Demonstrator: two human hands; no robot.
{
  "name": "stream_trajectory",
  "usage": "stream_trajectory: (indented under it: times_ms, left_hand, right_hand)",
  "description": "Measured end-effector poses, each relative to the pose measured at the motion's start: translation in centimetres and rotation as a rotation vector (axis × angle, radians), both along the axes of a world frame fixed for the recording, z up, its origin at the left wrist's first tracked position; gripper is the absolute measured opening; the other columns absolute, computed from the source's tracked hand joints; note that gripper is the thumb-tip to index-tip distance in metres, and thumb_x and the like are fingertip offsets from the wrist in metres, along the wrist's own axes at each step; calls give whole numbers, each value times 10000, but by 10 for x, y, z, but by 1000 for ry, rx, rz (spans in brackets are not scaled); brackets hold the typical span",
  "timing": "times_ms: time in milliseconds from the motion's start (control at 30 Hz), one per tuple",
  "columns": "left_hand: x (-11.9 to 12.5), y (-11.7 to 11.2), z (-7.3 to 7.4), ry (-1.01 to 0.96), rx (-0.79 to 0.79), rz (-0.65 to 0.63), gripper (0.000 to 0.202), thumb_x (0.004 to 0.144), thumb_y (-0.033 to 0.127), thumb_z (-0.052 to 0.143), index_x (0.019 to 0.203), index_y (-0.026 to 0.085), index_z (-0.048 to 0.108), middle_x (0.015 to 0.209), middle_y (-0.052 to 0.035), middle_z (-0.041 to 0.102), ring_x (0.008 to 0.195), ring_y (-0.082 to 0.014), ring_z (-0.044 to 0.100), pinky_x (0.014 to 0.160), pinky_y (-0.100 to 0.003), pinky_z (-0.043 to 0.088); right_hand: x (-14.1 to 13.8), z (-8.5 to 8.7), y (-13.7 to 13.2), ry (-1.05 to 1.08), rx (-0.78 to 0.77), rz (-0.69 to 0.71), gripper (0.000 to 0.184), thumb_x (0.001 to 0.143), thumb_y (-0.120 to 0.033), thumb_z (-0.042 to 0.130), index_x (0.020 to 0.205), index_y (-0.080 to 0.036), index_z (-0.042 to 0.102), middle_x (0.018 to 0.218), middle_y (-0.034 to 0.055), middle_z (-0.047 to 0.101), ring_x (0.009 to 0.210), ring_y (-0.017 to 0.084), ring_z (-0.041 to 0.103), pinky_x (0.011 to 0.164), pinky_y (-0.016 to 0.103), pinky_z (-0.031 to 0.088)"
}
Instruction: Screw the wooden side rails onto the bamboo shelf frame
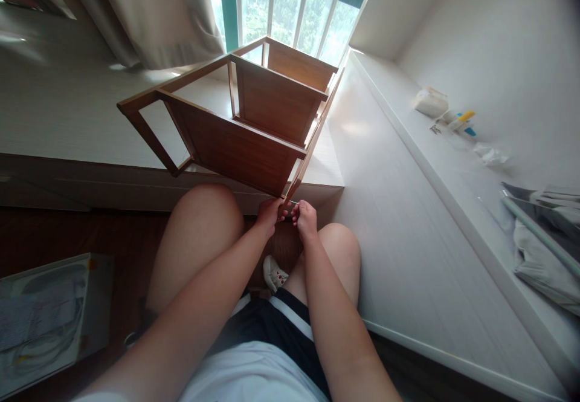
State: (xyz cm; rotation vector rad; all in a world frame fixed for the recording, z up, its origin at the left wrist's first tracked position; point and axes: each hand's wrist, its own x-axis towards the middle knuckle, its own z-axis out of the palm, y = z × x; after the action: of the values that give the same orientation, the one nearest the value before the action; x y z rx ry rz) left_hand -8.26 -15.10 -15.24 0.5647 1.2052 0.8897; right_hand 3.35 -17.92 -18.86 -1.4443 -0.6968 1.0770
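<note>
A brown wooden shelf rack (267,97) with several panels lies tilted on the pale ledge between me and the window. Its lower corner reaches down between my knees. My left hand (270,213) is closed around the frame at that corner. Close beside it, on the right, my right hand (305,217) is pinched on a thin, light metal rod (294,203) that points at the frame's edge. The rod's exact kind is too small to tell, and the fingers partly hide it.
A pale ledge (67,124) runs under the window, with a curtain (158,15) at left. A white panel (399,208) stands close on my right; its top holds a tissue pack (431,102), small items and folded cloth (544,257). A clear-lidded box (45,317) sits lower left.
</note>
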Motion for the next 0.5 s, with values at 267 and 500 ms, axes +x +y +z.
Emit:
stream_trajectory:
  times_ms: [267, 500]
  left_hand:
    - [0, -1, 1, -7, -4, 5, 164, 709, 290, 691, 813, 168, 728, 934, -73, 750, 581, -79, 581, 494, -177, 425]
    - [-1, 0, 0, -10, 0, 4, 164, 698, 300, 712, 794, 168, 720, 918, -67, 753, 576, -80, 584, 487, -179, 421]
  right_hand:
    - [0, 5, -1, -24, 10, 16, 355, 918, -492, 509, 703, -209, 522, 559, -28, 561, 414, 98, 424, 340, 218, 279]
    - [-1, 4, 0, -4, 1, 16, 394, 893, -554, 530, 699, -210, 528, 538, -31, 560, 398, 98, 419, 329, 221, 276]
